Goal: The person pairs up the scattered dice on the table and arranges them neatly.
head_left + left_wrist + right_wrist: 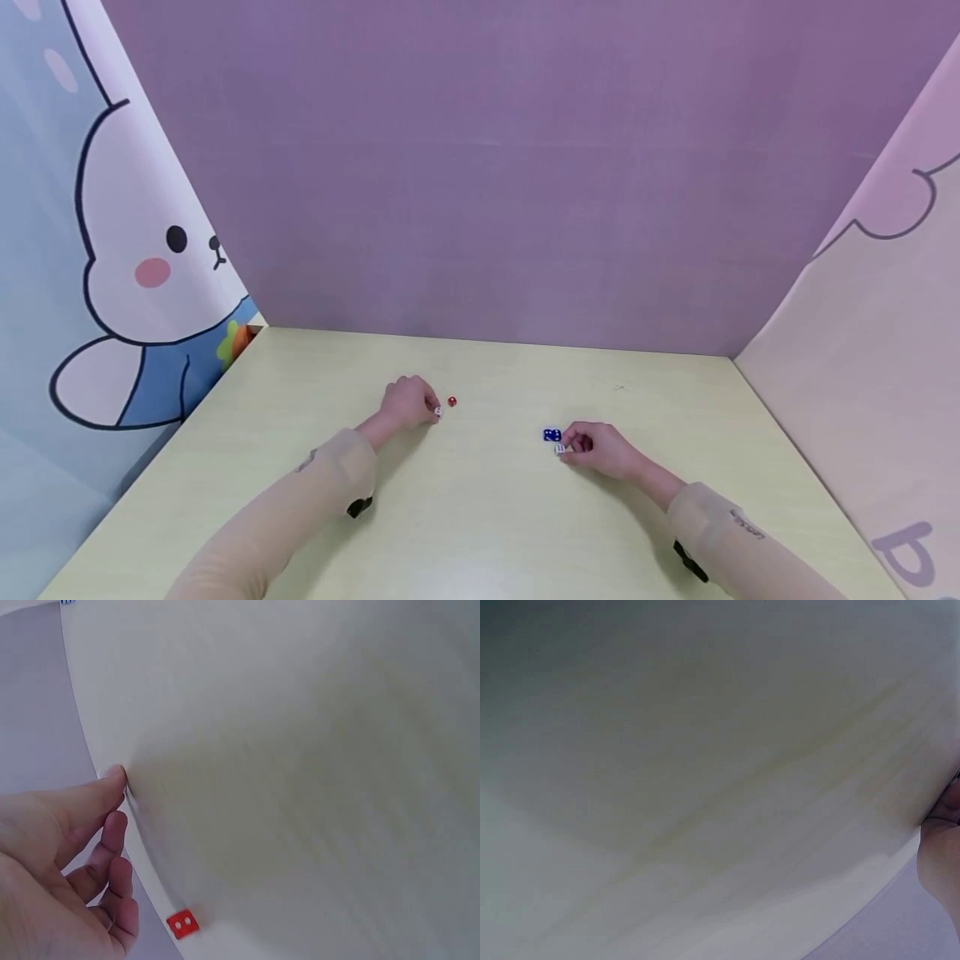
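In the head view my left hand (408, 402) pinches a small white die (438, 412) between thumb and fingers. A red die (452, 402) lies on the table just to its right. That red die (183, 924) shows two white pips in the left wrist view, below the fingers of my left hand (82, 855); the white die is hidden there. My right hand (602, 448) grips another white die (559, 449) at its fingertips. Against these fingertips, slightly behind, sit two blue dice (552, 435) side by side. Only a sliver of my right hand (941, 855) enters the right wrist view.
The pale wooden table (480, 517) ends at a purple backdrop (480, 183). A cartoon-printed panel (150, 250) stands on the left, and a pale panel (862, 358) on the right. A faint small mark (619, 387) shows on the tabletop behind my right hand.
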Demonstrator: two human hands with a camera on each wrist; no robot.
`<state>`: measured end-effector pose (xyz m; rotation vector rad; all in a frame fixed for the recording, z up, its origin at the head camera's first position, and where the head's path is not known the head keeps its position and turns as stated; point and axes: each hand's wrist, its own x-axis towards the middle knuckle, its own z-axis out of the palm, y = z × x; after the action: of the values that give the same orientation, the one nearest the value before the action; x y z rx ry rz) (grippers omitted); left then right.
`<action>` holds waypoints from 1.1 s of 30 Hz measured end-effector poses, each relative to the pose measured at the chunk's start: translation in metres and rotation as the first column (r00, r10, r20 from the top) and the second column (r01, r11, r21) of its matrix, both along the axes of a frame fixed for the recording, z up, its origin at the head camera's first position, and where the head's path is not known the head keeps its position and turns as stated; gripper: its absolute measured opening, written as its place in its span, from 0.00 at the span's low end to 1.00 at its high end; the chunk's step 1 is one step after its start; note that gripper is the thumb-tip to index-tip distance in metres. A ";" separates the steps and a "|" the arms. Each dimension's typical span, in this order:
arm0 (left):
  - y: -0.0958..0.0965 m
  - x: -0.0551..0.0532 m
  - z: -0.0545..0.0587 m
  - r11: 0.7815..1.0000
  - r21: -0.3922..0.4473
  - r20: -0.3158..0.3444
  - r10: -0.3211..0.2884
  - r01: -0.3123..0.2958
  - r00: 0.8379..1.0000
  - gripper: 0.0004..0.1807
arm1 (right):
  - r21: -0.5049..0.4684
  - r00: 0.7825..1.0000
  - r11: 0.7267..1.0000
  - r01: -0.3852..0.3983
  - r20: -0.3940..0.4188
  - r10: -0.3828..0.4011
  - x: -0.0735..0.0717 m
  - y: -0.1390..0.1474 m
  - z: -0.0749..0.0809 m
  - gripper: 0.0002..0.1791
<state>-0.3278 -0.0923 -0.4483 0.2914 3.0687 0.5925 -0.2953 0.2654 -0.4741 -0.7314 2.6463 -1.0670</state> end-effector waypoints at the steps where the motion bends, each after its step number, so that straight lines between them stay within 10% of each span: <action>1: 0.002 0.003 0.001 1.000 -0.002 0.000 -0.006 0.006 1.000 0.06 | -0.001 1.000 1.000 0.001 0.002 -0.001 0.000 0.000 0.000 0.09; 25: 0.044 0.040 -0.004 0.957 0.163 -0.045 -0.236 0.240 0.971 0.07 | -0.011 1.000 1.000 0.001 0.008 -0.001 0.004 0.000 -0.001 0.09; 33: 0.070 0.042 -0.011 0.931 0.298 0.044 -0.235 0.212 0.971 0.07 | -0.007 1.000 1.000 0.006 0.013 -0.006 0.003 0.000 -0.001 0.09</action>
<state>-0.2861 -0.0226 -0.4591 0.5946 2.8100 1.0139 -0.2918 0.2651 -0.4752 -0.7163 2.6369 -1.0790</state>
